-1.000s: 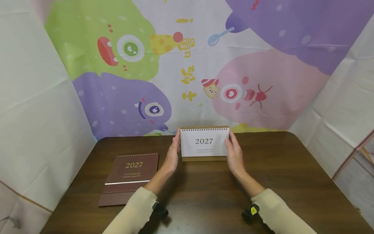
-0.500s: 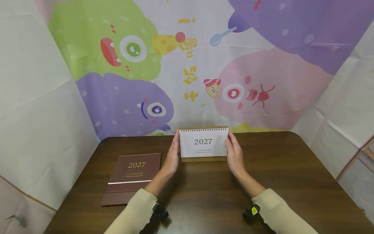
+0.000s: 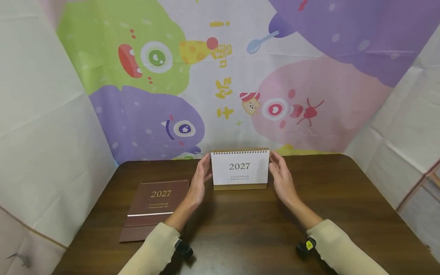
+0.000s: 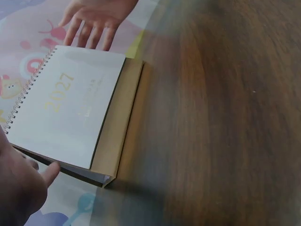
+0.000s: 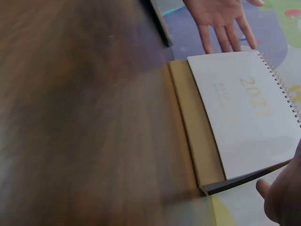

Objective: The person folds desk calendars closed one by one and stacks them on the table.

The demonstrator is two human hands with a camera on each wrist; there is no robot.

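Note:
A white spiral-bound 2027 desk calendar (image 3: 239,167) with a tan base stands upright near the table's back edge. My left hand (image 3: 198,181) is beside its left edge, fingers extended and a little apart from it. On the other side my right hand (image 3: 282,178) is off the right edge, its fingers loosely straight. The left wrist view has the calendar (image 4: 70,103) between both hands, with its folded stand visible from the side. In the right wrist view the far hand (image 5: 221,21) shows open fingers behind the calendar (image 5: 244,113).
A maroon 2027 calendar (image 3: 159,206) lies on the dark wooden table (image 3: 240,229), left of the white one, partly behind my left forearm. A cartoon-printed cloth (image 3: 227,76) hangs behind the table. White cloth walls (image 3: 41,95) rise at both sides.
Both hands, which gripped the white calendar's sides, have let go and moved outward, left and right. The calendar stays standing in nearly the same spot.

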